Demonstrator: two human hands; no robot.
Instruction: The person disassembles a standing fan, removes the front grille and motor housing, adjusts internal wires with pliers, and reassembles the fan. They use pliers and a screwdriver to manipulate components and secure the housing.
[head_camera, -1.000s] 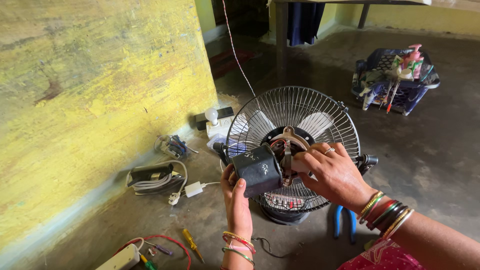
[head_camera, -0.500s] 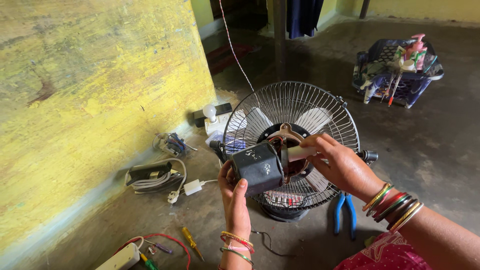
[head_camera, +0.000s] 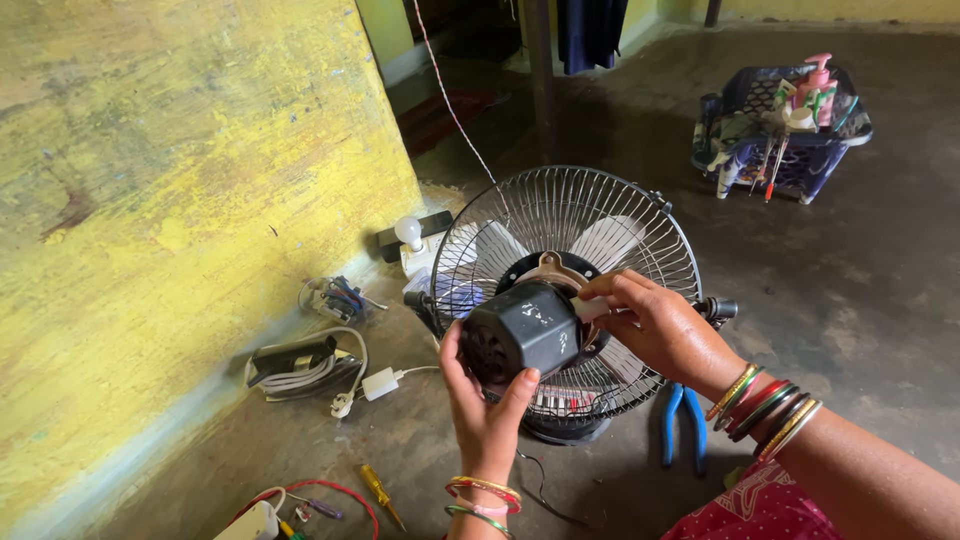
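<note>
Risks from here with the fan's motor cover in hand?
1. The left hand props the dark motor cover mostly from below; it might slip while the right hand works at the small white part on its side.
2. Fingers sit close to the wire grille; a slip may pinch them.
3. Pliers and a screwdriver lie loose on the floor, easy to step on.

Head view, close, steeply downward
</note>
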